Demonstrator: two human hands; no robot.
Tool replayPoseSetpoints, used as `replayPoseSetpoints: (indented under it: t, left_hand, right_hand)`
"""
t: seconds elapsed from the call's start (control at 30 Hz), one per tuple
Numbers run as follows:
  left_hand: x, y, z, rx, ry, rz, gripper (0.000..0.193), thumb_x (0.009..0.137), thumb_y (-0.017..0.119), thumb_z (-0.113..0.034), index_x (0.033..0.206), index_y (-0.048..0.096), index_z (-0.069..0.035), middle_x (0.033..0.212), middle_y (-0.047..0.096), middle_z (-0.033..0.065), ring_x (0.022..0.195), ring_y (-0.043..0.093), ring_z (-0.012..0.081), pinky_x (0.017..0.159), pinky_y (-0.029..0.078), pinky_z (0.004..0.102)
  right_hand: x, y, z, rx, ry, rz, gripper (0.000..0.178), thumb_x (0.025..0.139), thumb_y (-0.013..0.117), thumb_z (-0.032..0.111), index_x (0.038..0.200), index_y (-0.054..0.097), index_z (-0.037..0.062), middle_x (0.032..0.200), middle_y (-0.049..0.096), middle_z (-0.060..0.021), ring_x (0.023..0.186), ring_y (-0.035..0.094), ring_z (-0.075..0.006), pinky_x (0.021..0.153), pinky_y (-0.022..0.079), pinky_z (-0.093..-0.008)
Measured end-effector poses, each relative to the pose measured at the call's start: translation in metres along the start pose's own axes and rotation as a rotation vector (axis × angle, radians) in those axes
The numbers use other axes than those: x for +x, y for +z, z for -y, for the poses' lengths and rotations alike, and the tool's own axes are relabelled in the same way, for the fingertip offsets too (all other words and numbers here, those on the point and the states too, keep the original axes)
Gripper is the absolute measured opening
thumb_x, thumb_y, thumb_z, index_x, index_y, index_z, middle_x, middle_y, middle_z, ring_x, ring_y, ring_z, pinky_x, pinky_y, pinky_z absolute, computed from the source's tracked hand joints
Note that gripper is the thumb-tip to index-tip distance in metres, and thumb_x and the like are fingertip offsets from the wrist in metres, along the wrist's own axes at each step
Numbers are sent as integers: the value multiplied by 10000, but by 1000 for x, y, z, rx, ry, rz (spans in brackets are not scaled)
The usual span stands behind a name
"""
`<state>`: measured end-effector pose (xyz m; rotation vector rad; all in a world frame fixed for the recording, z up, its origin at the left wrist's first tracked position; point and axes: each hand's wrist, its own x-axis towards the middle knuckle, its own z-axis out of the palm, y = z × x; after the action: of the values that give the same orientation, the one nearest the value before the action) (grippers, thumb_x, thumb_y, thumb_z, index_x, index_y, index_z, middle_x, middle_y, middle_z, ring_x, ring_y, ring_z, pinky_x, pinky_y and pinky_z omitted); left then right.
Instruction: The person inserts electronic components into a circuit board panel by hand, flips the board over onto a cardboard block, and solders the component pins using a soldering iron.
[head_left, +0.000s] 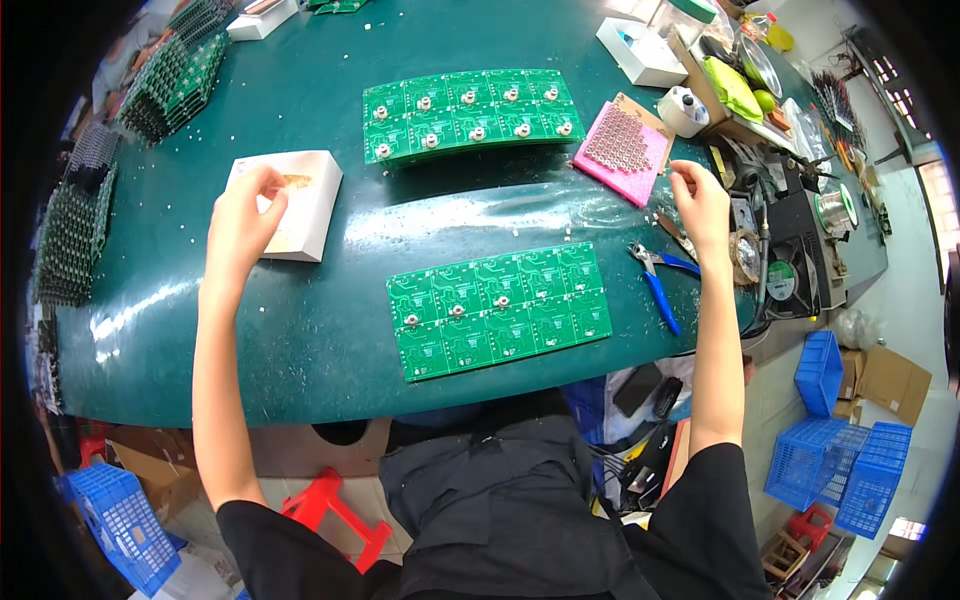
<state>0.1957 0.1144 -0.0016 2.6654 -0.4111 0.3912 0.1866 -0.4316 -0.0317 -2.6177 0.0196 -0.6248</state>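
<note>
My left hand (pixel 243 222) is over a white box (pixel 318 205), its thumb and fingers pinched together; anything between them is too small to make out. Brownish small pieces (pixel 297 182) lie in the box by the fingertips. My right hand (pixel 704 210) is raised beside a pink foam block (pixel 625 185), fingertips pinched, their contents not discernible. Rows of small round metal parts (pixel 617 142) sit on the block. Between my forearms lies a green circuit board panel (pixel 520 335), with three round metal components along its far row.
A stack of green panels (pixel 470 120) with round components lies farther back. Blue-handled cutters (pixel 655 290) rest near my right forearm. On the right stand a white tape roll (pixel 683 110), a solder wire spool (pixel 836 212) and a white tray (pixel 642 55). Board stacks (pixel 75 235) line the left.
</note>
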Motion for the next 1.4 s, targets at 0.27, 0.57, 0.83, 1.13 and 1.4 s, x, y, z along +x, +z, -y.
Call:
replayPoseSetpoints:
  t: [0.27, 0.57, 0.83, 1.13, 1.4]
  left_hand:
    - [-76, -47, -86, -789, -453, 89, 198, 880, 651, -166, 1048, 614, -68, 906, 624, -19, 730, 495, 14, 544, 287, 163]
    - [-120, -34, -145, -1271, -491, 211, 184, 889, 651, -45, 1058, 660, 27, 966, 683, 86, 913, 655, 136, 803, 498, 242]
    - [-118, 3, -194, -1666, -568, 254, 162, 873, 664, -18, 1013, 588, 11, 953, 648, 97, 920, 643, 175, 861, 503, 302]
    - [-128, 11, -200, -1751, -522, 226, 161, 902, 661, -71, 1022, 591, 9, 952, 655, 99, 919, 637, 161, 861, 504, 298]
    - [-133, 17, -199, -1734, -444, 208, 179, 915, 657, -67, 1059, 601, 23, 1001, 641, 73, 945, 612, 106, 823, 496, 239]
  right_hand:
    - [12, 36, 0, -50, 9, 16, 156, 856, 640, 178, 930, 624, 42, 860, 664, -153, 803, 662, -304, 724, 510, -396]
    - [-9, 9, 33, 270, 98, 7, 149, 927, 618, 127, 1019, 609, 10, 884, 685, -53, 788, 639, -102, 711, 497, -237]
    - [-114, -35, 205, 876, -272, 270, 155, 765, 701, -23, 915, 666, -5, 852, 666, -107, 789, 625, -227, 740, 495, -321]
    - [-127, -26, 222, 797, -424, 265, 218, 719, 762, -2, 909, 659, 27, 822, 668, -73, 758, 619, -222, 683, 489, -320]
    - [-131, -29, 224, 715, -438, 288, 222, 698, 772, 14, 888, 660, 46, 797, 654, -60, 746, 610, -220, 680, 468, -326]
